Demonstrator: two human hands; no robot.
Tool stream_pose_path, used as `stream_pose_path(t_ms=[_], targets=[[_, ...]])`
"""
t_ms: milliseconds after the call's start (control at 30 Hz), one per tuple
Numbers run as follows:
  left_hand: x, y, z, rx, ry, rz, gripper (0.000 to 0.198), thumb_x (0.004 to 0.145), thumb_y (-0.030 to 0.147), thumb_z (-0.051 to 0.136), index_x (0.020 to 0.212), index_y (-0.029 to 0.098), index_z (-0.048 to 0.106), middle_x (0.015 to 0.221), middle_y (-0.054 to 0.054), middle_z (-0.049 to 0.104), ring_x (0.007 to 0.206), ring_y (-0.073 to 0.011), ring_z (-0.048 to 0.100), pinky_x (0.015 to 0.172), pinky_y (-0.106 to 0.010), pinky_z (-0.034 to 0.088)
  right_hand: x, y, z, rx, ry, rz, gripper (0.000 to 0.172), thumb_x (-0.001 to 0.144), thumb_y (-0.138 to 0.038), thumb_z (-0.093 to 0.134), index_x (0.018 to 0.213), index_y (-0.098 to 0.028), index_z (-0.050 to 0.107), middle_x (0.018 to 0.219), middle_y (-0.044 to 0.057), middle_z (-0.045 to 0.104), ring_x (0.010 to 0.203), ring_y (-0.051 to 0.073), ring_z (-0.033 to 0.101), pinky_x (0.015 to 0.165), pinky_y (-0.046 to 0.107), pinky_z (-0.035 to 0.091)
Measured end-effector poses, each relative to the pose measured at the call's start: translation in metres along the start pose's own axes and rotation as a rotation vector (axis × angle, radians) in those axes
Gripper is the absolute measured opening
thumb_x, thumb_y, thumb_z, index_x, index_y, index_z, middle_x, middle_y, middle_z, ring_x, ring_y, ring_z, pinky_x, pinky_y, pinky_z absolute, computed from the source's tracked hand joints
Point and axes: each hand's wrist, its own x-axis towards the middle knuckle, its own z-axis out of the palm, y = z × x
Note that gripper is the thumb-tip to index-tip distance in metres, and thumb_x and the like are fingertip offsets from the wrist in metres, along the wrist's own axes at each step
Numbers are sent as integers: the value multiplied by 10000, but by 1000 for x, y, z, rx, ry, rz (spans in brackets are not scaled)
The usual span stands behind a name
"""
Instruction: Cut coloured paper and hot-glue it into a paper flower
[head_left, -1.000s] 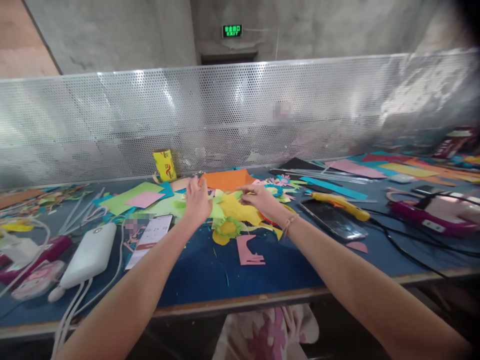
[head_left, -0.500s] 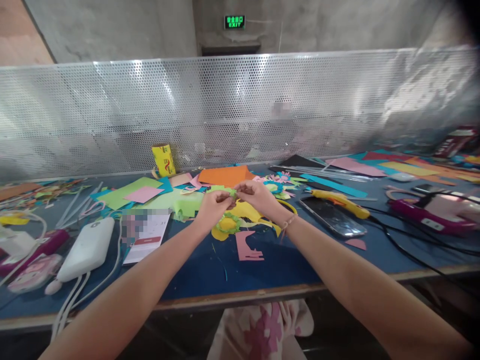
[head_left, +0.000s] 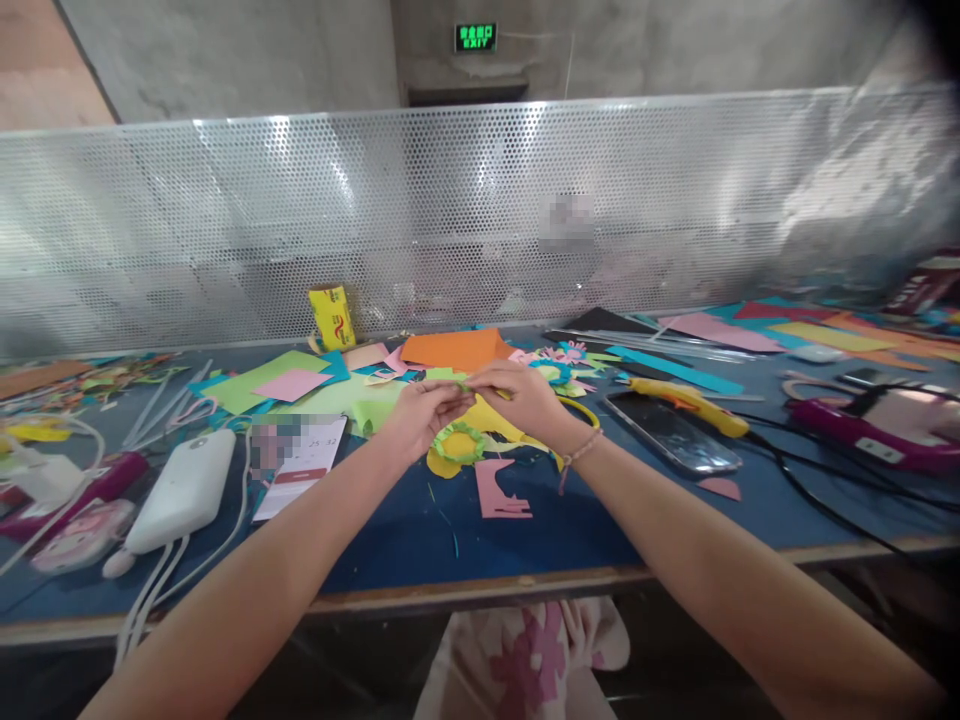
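Fingertips of my left hand [head_left: 421, 410] and my right hand [head_left: 519, 397] meet over the middle of the table, both closed on a small green paper piece [head_left: 463, 386]. Most of that piece is hidden by the fingers. Just below them lies a yellow paper shape with a frilled green ring [head_left: 459, 443] on it. Yellow paper [head_left: 499, 424] stretches under my right hand. Nearer the table edge sits a pink paper offcut [head_left: 495, 492] with a cut-out side. Light green paper [head_left: 373, 414] lies left of my left hand.
To the right, a yellow glue gun [head_left: 686, 402] rests against a dark phone [head_left: 671, 432], its black cable trailing right. A lit phone [head_left: 307, 465] and a white power bank [head_left: 184, 490] lie left. Behind are orange paper [head_left: 454, 348], a yellow box [head_left: 331, 318] and a perforated metal screen [head_left: 450, 220].
My left hand has rolled so its fingers lie flatter, and my right fingers have closed farther over the green piece, which shows less. The whole view has shifted slightly.
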Motion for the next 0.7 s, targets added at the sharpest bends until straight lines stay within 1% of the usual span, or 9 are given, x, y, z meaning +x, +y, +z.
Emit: stream_pose_path(t_ms=[100,267,400,533,633,700], targets=[[0,1,0,-26,-6,-15,104,708,42,549,657,90,626,650,-72,673,623,-112,633,726,-236,504,-1,1,0,-27,-7,-33,249,763,-92,492,845,-229,684,853,17,686,811,127,618,750,274,499],[0,1,0,-30,14,-37,131,743,86,540,657,96,640,656,-77,679,622,-118,636,729,-249,504,-1,-2,-3,-28,-24,-37,270,757,-82,486,848,-237,688,870,13,688,833,122,621,769,276,504],[1,0,-2,-3,-8,-12,111,750,177,596,693,98,648,662,-78,676,613,-115,626,741,-260,499,-2,-3,-5,-16,-34,-42,264,759,-92,485,847,-233,690,883,16,687,848,121,620,779,279,504],[3,-2,-5,35,-36,18,96,749,177,603,720,100,653,681,-68,674,617,-100,616,718,-243,492,-1,-5,-6,-19,-65,-28,270,765,-106,474,845,-248,690,906,7,685,864,125,618,791,293,502],[4,-4,-7,59,-58,52,95,748,176,600,731,98,651,673,-53,667,616,-86,610,692,-222,488,-1,-7,-5,33,-54,1,251,770,-121,481,859,-235,686,914,18,680,877,130,612,801,297,496],[5,-4,-8,102,-56,89,103,745,192,602,726,100,646,661,-44,663,615,-85,609,689,-224,489,0,-7,-4,117,-47,81,215,774,-154,499,880,-220,675,906,30,674,868,134,612,788,297,501]])
